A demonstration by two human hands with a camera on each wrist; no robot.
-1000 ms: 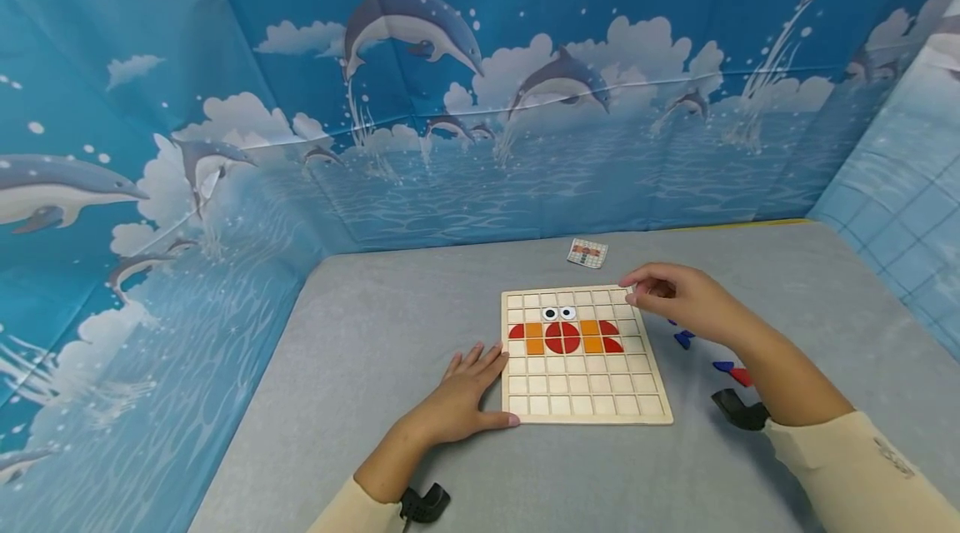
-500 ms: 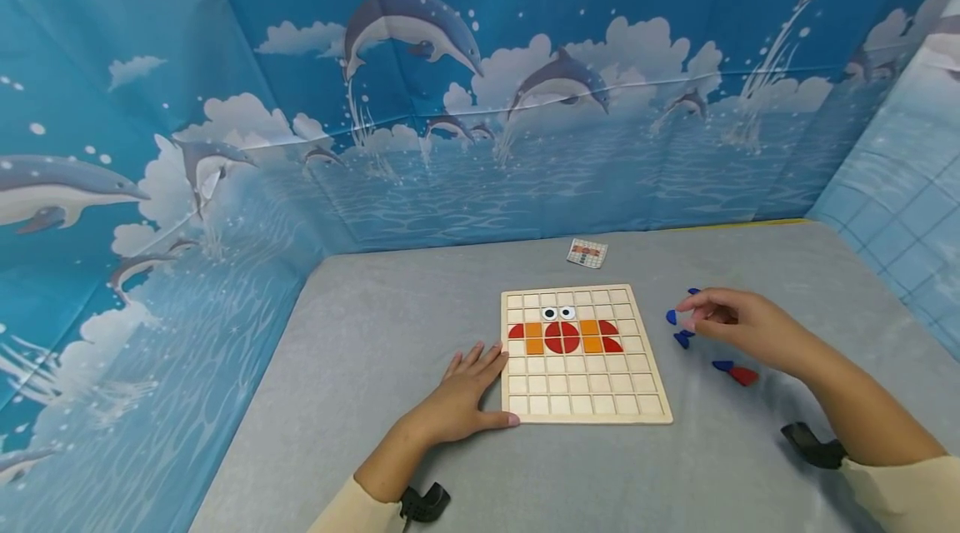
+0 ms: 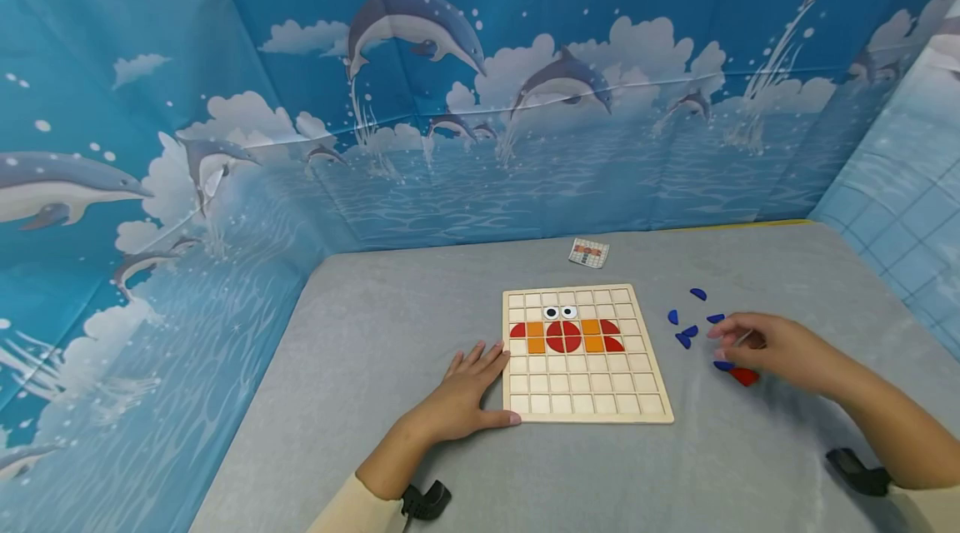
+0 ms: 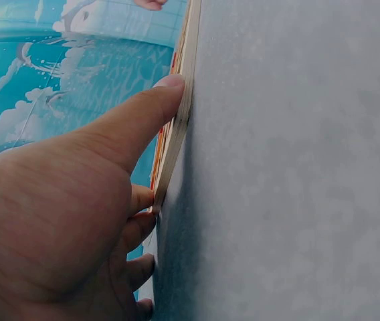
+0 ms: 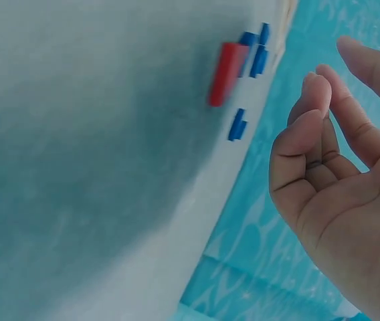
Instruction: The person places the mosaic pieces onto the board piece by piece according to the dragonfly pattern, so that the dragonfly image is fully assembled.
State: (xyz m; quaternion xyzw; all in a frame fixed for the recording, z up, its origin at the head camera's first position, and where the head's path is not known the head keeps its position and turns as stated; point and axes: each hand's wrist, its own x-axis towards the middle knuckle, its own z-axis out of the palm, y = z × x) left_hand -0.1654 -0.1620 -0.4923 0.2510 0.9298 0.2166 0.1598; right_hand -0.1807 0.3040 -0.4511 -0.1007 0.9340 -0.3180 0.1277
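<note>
A pale wooden grid board [image 3: 570, 385] lies on the table, bearing red curved pieces [image 3: 563, 337], orange squares [image 3: 536, 338] and two eye pieces [image 3: 560, 313]. My left hand [image 3: 457, 405] rests at its left edge with fingers spread. The left wrist view shows that thumb [image 4: 156, 103] against the board's side [image 4: 184, 100]. Right of the board, my right hand [image 3: 783, 354] hovers over a red piece [image 3: 745, 378] and a blue piece [image 3: 723, 366]. In the right wrist view its thumb and fingers stand apart with nothing between them, and the red piece [image 5: 225, 73] lies beyond.
Several blue half-round pieces [image 3: 698, 294] lie scattered between the board and my right hand. A small pattern card [image 3: 588, 253] sits behind the board. A dolphin-printed curtain [image 3: 465, 183] closes off the back and sides of the grey table [image 3: 375, 308].
My right hand has drawn back from the board's upper right corner, moving right and toward me to the loose pieces, uncovering several blue ones. The left hand stays on the board's edge.
</note>
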